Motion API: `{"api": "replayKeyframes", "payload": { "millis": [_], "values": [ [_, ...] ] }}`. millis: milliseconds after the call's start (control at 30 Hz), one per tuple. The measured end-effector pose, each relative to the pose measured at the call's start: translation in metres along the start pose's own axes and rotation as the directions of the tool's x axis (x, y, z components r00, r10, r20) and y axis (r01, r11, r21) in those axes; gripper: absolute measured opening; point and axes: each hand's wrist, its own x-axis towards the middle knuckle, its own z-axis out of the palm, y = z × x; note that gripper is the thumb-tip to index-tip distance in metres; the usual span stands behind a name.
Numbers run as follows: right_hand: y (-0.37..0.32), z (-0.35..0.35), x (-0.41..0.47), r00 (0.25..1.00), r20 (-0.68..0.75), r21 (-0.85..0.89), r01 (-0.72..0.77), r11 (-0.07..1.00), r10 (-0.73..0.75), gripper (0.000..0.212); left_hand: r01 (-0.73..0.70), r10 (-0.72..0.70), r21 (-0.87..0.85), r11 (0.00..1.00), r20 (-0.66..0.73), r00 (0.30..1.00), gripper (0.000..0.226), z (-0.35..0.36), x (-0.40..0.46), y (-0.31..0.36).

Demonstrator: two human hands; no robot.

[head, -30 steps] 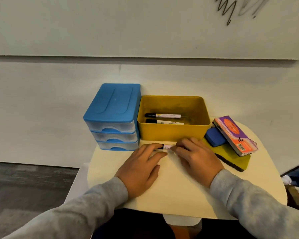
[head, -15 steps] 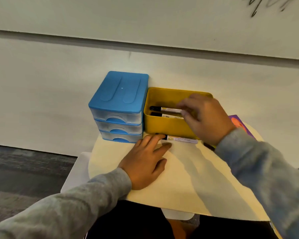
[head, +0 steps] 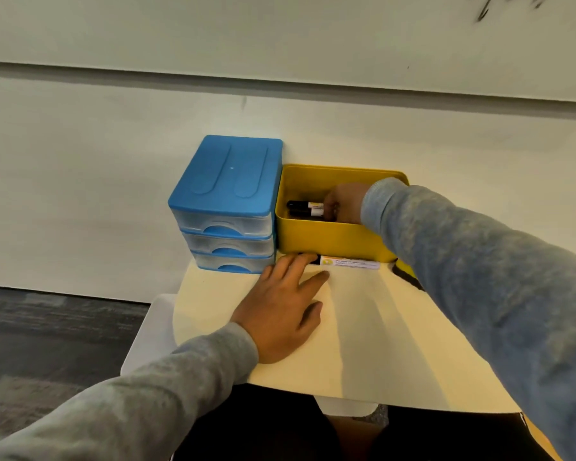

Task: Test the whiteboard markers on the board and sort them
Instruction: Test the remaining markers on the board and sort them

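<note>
Just beyond the left hand (head: pixel 281 302), which lies flat with fingers spread and fingertips touching the dark end of a marker (head: pixel 350 263) on the table (head: pixel 363 344), stands a blue drawer unit (head: pixel 228 201) with all three drawers closed; to its right the right hand (head: pixel 345 202) reaches down inside the yellow bin (head: pixel 330 237) onto two markers (head: pixel 305 208) lying there, though whether its fingers grip them I cannot tell. Half a second ago that hand hovered at the bin's rim; now it is sunk inside, while the left has not moved. The cream table stands against a pale wall, a whiteboard (head: pixel 280 28) with scribbles above, dark carpet far left.
</note>
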Motion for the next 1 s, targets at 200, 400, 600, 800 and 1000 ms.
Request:
{"api": "replayKeyframes", "payload": {
  "millis": [200,400,600,800,1000],
  "values": [
    [0.002,0.001,0.004,0.999,0.043,-0.044,-0.001,0.999,0.002,0.024,0.015,-0.015,0.0,1.0,0.004,1.0,0.055,0.0,0.0,0.002],
    [0.009,0.003,0.0,1.0,-0.018,0.006,0.024,1.0,-0.024,0.02,0.018,-0.018,-0.004,1.0,-0.011,1.0,0.055,-0.001,-0.002,0.002],
    [0.014,-0.011,-0.034,0.963,-0.26,0.141,0.115,0.983,-0.075,0.023,0.007,-0.007,0.003,1.0,-0.003,1.0,0.055,-0.001,-0.001,0.002],
    [0.013,-0.013,-0.091,0.838,-0.545,0.28,0.215,0.936,-0.03,0.026,-0.123,0.118,-0.026,0.992,-0.139,0.983,0.045,-0.017,0.003,0.007],
    [0.014,0.01,-0.137,0.805,-0.593,0.376,0.287,0.881,-0.009,0.029,-0.22,0.127,-0.198,0.955,-0.397,0.909,0.025,-0.08,0.016,0.02]
  ]
}}
